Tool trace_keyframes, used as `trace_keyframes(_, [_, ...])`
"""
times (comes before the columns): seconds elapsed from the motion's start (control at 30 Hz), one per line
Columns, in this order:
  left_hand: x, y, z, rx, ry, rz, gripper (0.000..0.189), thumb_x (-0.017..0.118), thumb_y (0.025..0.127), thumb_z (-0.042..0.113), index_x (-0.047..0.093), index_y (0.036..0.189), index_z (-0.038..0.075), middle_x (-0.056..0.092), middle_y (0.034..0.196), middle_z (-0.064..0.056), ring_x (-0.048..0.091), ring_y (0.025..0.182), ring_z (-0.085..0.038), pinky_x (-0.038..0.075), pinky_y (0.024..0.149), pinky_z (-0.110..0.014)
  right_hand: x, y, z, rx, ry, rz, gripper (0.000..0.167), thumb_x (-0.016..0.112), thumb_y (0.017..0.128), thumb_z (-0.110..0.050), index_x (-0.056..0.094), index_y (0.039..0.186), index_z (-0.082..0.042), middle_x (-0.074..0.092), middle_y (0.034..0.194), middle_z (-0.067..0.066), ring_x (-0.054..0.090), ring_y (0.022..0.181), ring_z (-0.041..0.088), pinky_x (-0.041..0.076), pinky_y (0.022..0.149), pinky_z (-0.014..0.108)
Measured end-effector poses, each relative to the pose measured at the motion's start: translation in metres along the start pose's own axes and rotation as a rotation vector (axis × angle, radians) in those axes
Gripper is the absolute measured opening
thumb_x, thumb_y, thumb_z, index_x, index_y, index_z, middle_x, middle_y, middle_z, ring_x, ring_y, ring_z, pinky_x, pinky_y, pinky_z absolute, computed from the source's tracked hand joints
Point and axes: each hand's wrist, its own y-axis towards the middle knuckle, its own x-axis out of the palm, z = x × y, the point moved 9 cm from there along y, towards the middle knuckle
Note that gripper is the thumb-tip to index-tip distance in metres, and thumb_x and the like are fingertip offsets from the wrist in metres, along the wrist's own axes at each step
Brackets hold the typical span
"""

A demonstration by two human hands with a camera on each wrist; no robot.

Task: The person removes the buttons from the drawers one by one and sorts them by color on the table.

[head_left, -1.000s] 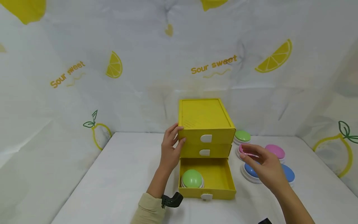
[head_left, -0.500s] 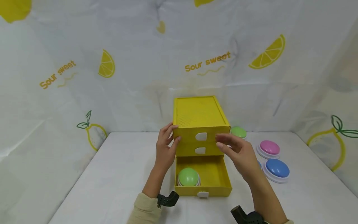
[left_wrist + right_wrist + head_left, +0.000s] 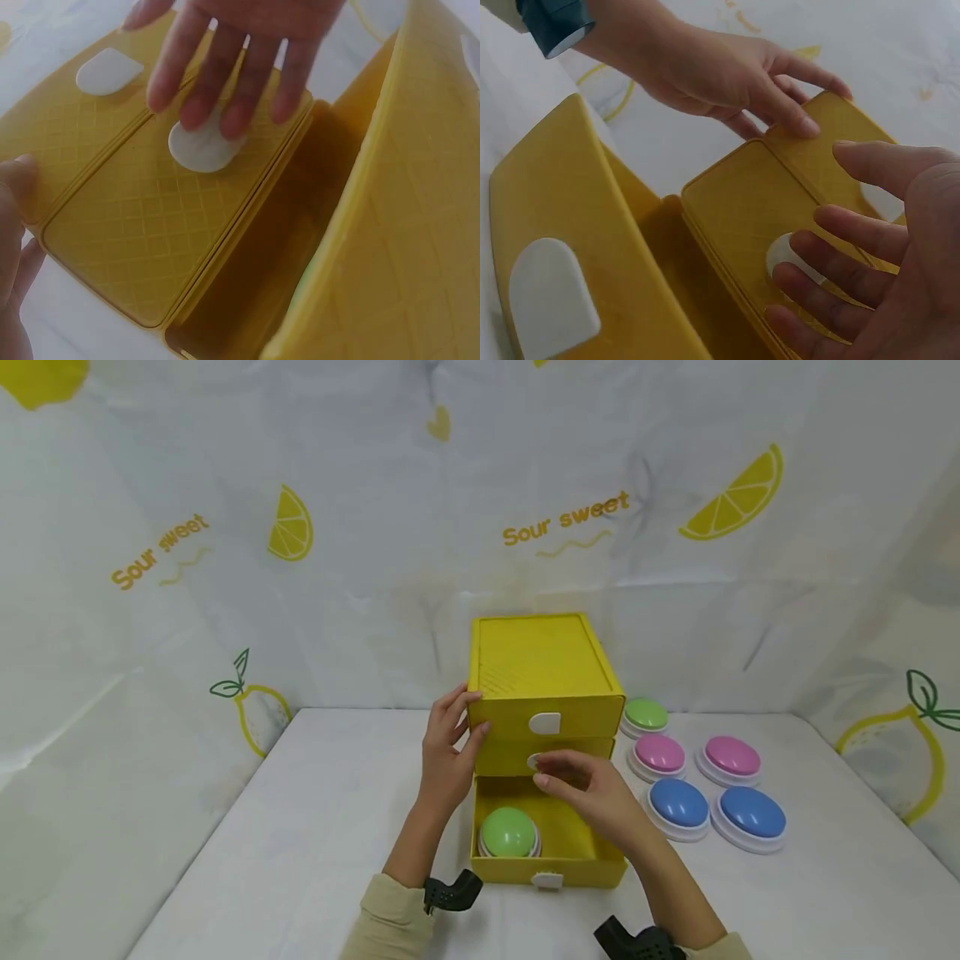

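A yellow drawer cabinet [image 3: 540, 656] with white tabs stands on the table, its bottom drawer [image 3: 581, 872] pulled out and the upper two closed. Inside that drawer, at the left, sits a green push button [image 3: 507, 832] on a white base. My left hand [image 3: 447, 756] holds the cabinet's upper left side, thumb on the front and fingers along the side. At the middle drawer's white tab [image 3: 202, 148] is my right hand [image 3: 588, 793]; its fingertips overlap the tab in both wrist views, fingers spread and nearly straight, with nothing gripped.
To the cabinet's right stand more dome push buttons: a green one [image 3: 646, 715], two pink ones, the nearer-in one [image 3: 660, 753] beside the other [image 3: 732, 756], and two blue ones [image 3: 678, 803]. A white printed sheet [image 3: 375, 610] rises behind the table.
My right hand has moved left from over the buttons on the right to the middle drawer's tab. My left hand stays on the cabinet, and the drawers have not moved.
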Motion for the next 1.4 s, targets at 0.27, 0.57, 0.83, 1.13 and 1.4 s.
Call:
trace_keyframes(0.27, [-0.001,0.000,-0.001,-0.005,-0.004,0.004,0.034,0.064,0.099,0.010,0.062,0.133,0.014,0.047,0.147,-0.012,0.051,0.140,-0.029,0.051,0.107,-0.042,0.029,0.007,0.016,0.023,-0.102,-0.040,0.038,0.073,0.093,-0.037,0.071,0.122,-0.012,0.073,0.120,0.004,0.068,0.109,0.020,0.058,0.098,0.041])
trace_keyframes(0.57, [0.001,0.000,-0.004,-0.020,-0.005,-0.008,0.033,0.064,0.100,0.012,0.062,0.133,0.017,0.046,0.149,-0.009,0.050,0.141,-0.027,0.050,0.108,-0.042,0.049,0.010,0.025,-0.001,-0.159,-0.090,0.039,0.071,0.094,-0.039,0.071,0.121,-0.012,0.072,0.123,0.007,0.067,0.114,0.028,0.059,0.095,0.045])
trace_keyframes(0.83, [0.002,-0.001,-0.005,-0.021,-0.002,-0.005,0.033,0.063,0.100,0.014,0.061,0.133,0.017,0.045,0.150,-0.009,0.050,0.141,-0.028,0.050,0.108,-0.044,0.055,0.009,0.028,-0.007,-0.251,-0.137,0.044,0.069,0.094,-0.040,0.069,0.127,-0.011,0.070,0.129,0.010,0.065,0.119,0.034,0.056,0.099,0.054])
trace_keyframes(1.13, [0.002,-0.002,-0.006,-0.020,-0.018,-0.006,0.034,0.064,0.100,0.013,0.061,0.133,0.017,0.046,0.149,-0.009,0.050,0.142,-0.027,0.049,0.109,-0.045,0.066,0.003,0.035,0.089,-0.284,-0.267,0.056,0.068,0.094,-0.045,0.062,0.137,-0.010,0.065,0.136,0.010,0.060,0.125,0.031,0.045,0.110,0.061])
trace_keyframes(1.4, [0.002,-0.002,-0.005,-0.022,-0.012,-0.003,0.034,0.064,0.100,0.013,0.061,0.133,0.018,0.046,0.149,-0.008,0.050,0.141,-0.027,0.050,0.109,-0.043,0.069,0.004,0.034,0.063,-0.262,-0.292,0.047,0.069,0.094,-0.042,0.066,0.129,-0.011,0.069,0.126,0.006,0.060,0.113,0.024,0.047,0.108,0.059])
